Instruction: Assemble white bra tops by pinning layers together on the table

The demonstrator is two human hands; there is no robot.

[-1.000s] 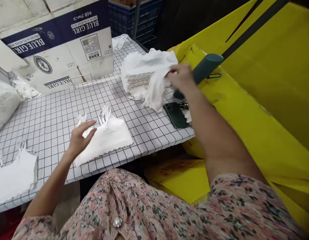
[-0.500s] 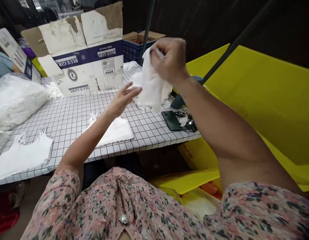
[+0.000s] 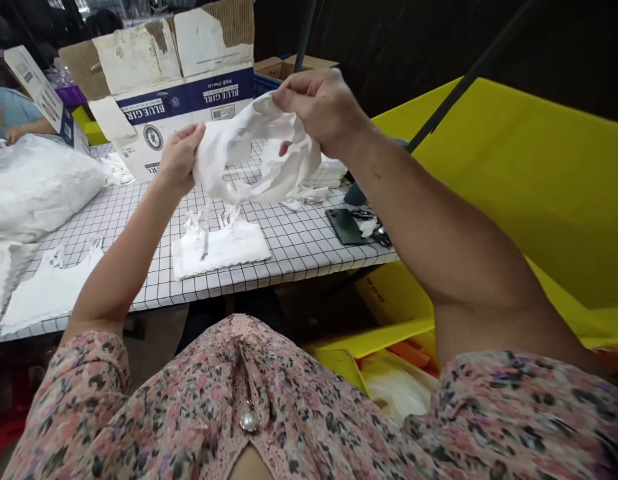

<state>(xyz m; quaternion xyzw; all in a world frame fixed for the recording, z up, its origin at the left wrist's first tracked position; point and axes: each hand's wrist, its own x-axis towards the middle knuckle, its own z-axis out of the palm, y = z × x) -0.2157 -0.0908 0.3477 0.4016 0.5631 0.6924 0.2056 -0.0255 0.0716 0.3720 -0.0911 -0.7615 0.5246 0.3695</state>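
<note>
A white camisole top is stretched wide in the air above the table, its opening spread into a loop. My left hand pinches its left edge, and my right hand grips the upper right edge, higher up. Thin straps dangle from the cloth. Below it, a folded stack of white camisoles lies flat near the table's front edge, straps pointing away from me. Behind my right hand, a pile of white garments rests on the table, partly covered by the held top.
The checked tablecloth carries a dark green phone at right. More white camisoles and a big plastic bag are at left. An upright carton stands behind. Yellow bins flank the right. Another person's hand is far left.
My left hand, empty and open before, now holds the left edge of the camisole and has moved left. The cloth went from hanging in my right hand to being stretched between both hands.
</note>
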